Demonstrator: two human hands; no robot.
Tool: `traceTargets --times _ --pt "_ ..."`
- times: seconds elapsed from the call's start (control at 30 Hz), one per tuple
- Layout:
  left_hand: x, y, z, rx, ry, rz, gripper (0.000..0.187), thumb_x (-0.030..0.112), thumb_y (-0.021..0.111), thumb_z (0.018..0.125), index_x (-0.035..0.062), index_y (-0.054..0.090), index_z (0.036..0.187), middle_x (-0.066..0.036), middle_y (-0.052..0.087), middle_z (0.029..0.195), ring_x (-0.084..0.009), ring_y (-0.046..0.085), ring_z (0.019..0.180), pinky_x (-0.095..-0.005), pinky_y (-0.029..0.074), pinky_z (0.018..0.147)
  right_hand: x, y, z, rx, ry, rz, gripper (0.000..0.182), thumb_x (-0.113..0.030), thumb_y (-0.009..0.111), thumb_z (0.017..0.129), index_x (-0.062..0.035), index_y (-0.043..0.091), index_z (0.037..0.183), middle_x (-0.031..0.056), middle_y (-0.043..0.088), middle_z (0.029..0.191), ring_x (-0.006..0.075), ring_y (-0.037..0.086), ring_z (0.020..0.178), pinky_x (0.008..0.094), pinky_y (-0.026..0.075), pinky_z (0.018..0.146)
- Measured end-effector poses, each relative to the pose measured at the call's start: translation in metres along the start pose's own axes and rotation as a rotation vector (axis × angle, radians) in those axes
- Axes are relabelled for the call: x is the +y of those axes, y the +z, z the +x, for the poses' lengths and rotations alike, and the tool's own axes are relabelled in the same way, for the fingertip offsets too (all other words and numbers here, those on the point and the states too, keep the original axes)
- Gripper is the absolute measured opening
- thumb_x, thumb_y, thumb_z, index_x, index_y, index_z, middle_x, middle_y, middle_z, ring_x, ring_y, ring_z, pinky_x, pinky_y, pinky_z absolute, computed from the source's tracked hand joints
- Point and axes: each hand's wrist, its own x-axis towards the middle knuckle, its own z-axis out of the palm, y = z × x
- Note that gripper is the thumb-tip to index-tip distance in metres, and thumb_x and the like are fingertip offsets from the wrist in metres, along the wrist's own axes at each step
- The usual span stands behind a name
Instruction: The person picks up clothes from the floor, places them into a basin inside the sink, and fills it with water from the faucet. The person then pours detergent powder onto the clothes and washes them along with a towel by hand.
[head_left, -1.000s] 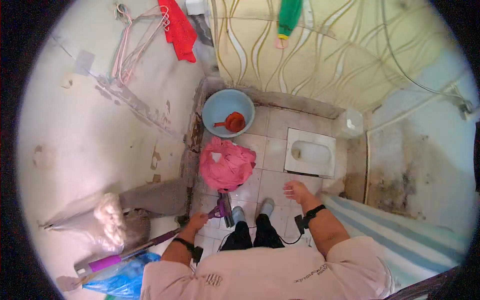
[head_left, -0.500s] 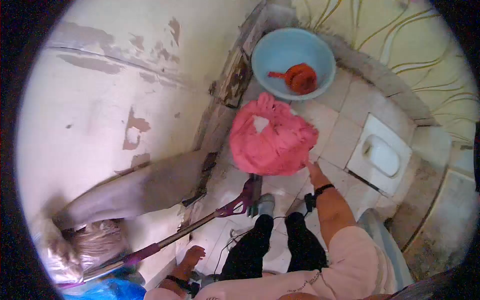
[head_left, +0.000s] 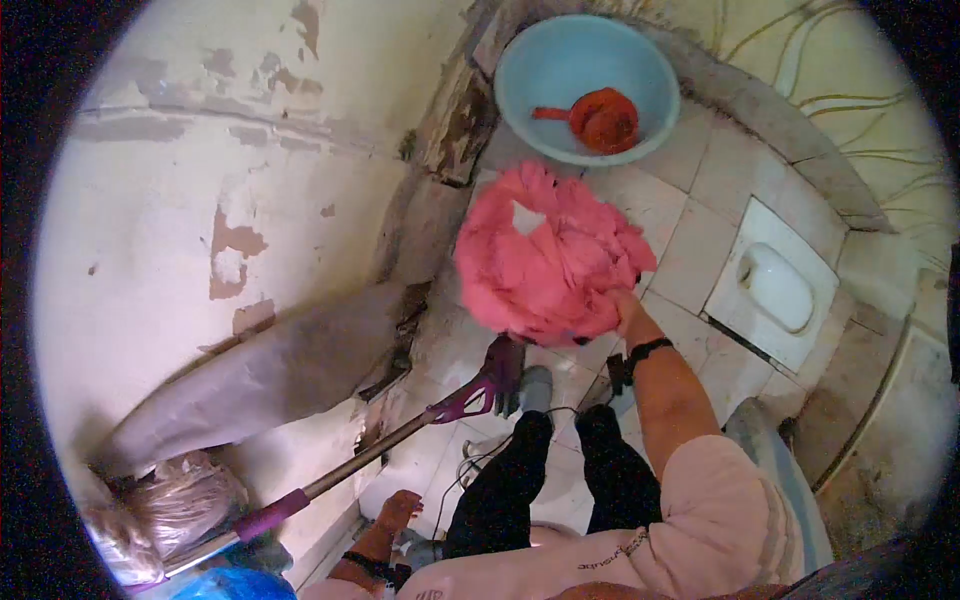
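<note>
A crumpled pink cloth bundle (head_left: 545, 265) with a white patch is in front of me above the tiles. At its lower right edge, my right hand (head_left: 628, 312) grips the fabric; the fingertips are partly hidden by it. My left hand (head_left: 402, 508) hangs low on the left, fingers loosely apart and nothing in them. Between that hand and the bundle, a long-handled floor tool (head_left: 370, 452) with a purple and grey head slants across the floor, untouched. Past the bundle stands a light blue basin (head_left: 540, 95) holding a red dipper (head_left: 605, 120).
A white squat toilet (head_left: 780, 290) is set in the tiled floor (head_left: 700, 235) on the right. Peeling wall (head_left: 170, 220) and a grey sheet (head_left: 270, 370) line the left, above plastic bags (head_left: 190, 500). A dark cable (head_left: 450, 495) runs by my feet.
The pink cloth has spread and shifted slightly, with my right hand moving along with it. My view has tilted, so basin and walls sit higher in the frame. My left hand stays low.
</note>
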Motion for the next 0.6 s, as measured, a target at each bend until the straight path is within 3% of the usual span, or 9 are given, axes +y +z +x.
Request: traceTargets --times 0.13,0.23,0.37,0.47,0.53,0.6 --pt "0.053 0.05 -0.012 0.066 -0.019 0.129 0.016 0.017 0.054 0.089 0.0063 0.056 0.1 -0.008 0.064 0.088 -0.018 0.063 0.083 -0.0322 0.05 0.07 0.007 -0.051 -0.065 0.115 0.02 -0.071 0.036 -0.012 0.06 0.078 -0.0014 0.055 0.112 0.0094 0.064 0.101 0.0245 0.064 0.088 0.04 0.054 0.079" --pt "0.096 0.084 -0.035 0.093 0.144 0.395 0.014 0.011 0.057 0.084 0.0059 0.058 0.097 -0.006 0.063 0.086 -0.0176 0.062 0.081 -0.031 0.05 0.071 0.024 -0.112 -0.137 0.241 0.028 -0.102 0.036 -0.012 0.06 0.078 -0.0014 0.055 0.112 0.0097 0.065 0.1 0.0248 0.065 0.086 0.0399 0.055 0.078" --pt "0.157 0.118 -0.068 0.014 0.255 0.488 0.014 0.011 0.057 0.084 0.0064 0.058 0.098 -0.006 0.063 0.087 -0.0166 0.061 0.081 -0.0311 0.05 0.071 0.04 -0.172 -0.262 0.374 -0.008 -0.106 0.036 -0.011 0.06 0.078 -0.0016 0.055 0.112 0.0102 0.065 0.099 0.0251 0.066 0.083 0.0398 0.055 0.077" --pt "0.208 0.16 -0.096 -0.063 0.318 0.53 0.016 0.012 0.058 0.084 0.0064 0.058 0.099 -0.005 0.062 0.088 -0.0154 0.059 0.082 -0.0308 0.049 0.071 0.039 -0.156 -0.369 0.375 -0.144 -0.16 0.038 -0.008 0.059 0.076 -0.0024 0.055 0.114 0.0104 0.065 0.099 0.0247 0.066 0.085 0.0398 0.055 0.077" --pt "0.234 0.188 -0.105 -0.22 0.475 0.567 0.017 0.013 0.06 0.083 0.0053 0.058 0.098 -0.005 0.06 0.087 -0.0145 0.058 0.082 -0.0314 0.049 0.07 0.056 -0.142 -0.444 0.388 -0.235 -0.213 0.041 -0.004 0.059 0.074 -0.0032 0.055 0.115 0.0105 0.065 0.099 0.0244 0.065 0.086 0.0399 0.055 0.077" --pt "0.274 0.247 -0.161 -0.255 0.5 0.808 0.028 0.019 0.062 0.084 0.0045 0.054 0.106 -0.007 0.059 0.09 -0.015 0.057 0.081 -0.0326 0.048 0.071 0.084 -0.129 -0.518 0.415 -0.325 -0.259 0.045 -0.001 0.058 0.072 -0.004 0.055 0.116 0.0106 0.065 0.099 0.0241 0.065 0.088 0.04 0.055 0.078"
